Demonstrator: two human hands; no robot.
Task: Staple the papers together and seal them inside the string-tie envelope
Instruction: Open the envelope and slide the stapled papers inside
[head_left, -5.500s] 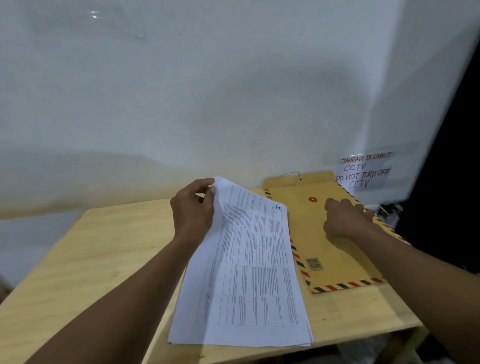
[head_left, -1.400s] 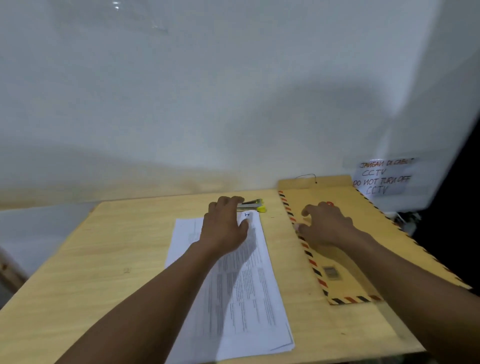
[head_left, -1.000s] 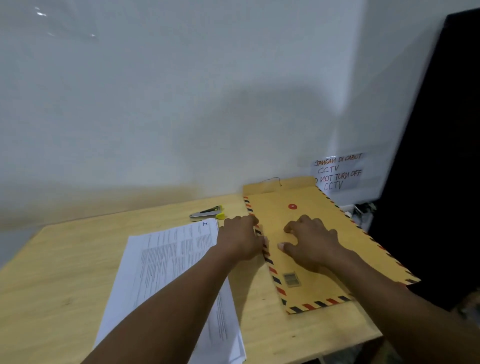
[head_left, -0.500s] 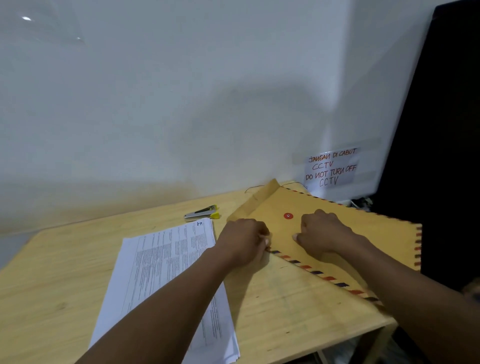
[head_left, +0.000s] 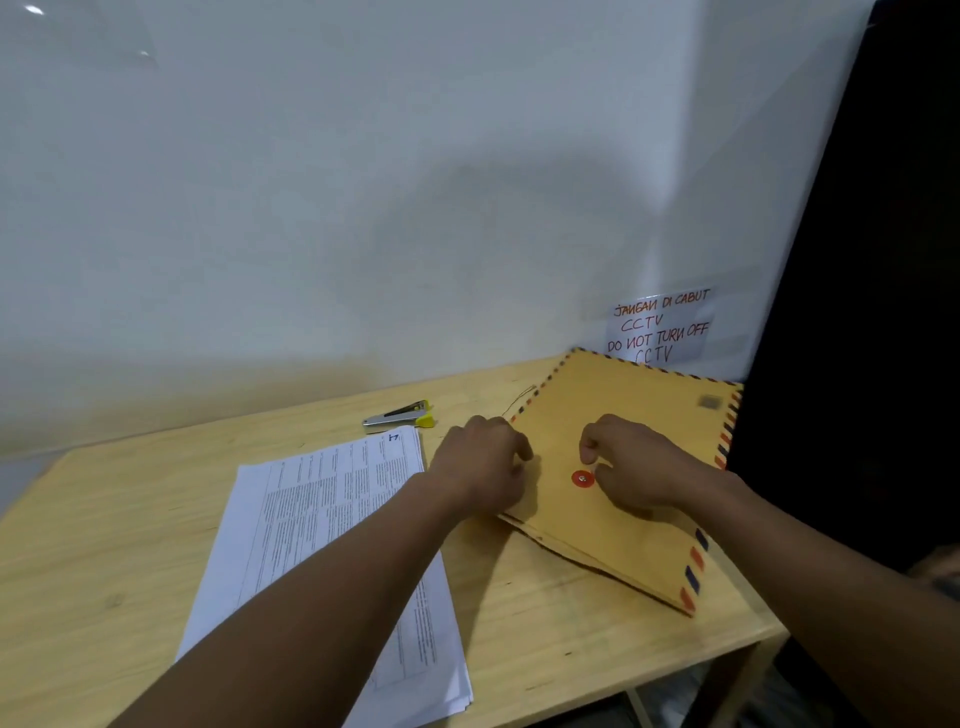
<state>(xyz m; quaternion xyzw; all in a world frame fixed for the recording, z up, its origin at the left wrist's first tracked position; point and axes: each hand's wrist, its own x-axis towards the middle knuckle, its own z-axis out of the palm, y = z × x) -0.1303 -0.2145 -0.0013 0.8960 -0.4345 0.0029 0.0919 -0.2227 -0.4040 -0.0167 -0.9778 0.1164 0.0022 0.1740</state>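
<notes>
The brown string-tie envelope (head_left: 639, 415), edged with red and blue stripes, lies turned at an angle on the right of the wooden table (head_left: 130, 519). Its red button (head_left: 582, 478) faces up and its thin string (head_left: 521, 400) trails off the far left edge. My left hand (head_left: 483, 467) grips the envelope's left edge with curled fingers. My right hand (head_left: 636, 462) rests on the envelope, fingers curled right beside the button. The white printed papers (head_left: 332, 530) lie flat to the left, partly under my left forearm. A silver and yellow stapler (head_left: 397, 415) sits just beyond the papers' far corner.
A white wall stands close behind the table, with a handwritten CCTV note (head_left: 660, 325) taped low on the right. A dark surface (head_left: 857, 312) borders the table's right side. The table's right front corner (head_left: 769, 634) is near the envelope's lower end.
My left hand left the papers and joined the right on the envelope. Together they turned the envelope round on the table, so the red button now lies between my hands.
</notes>
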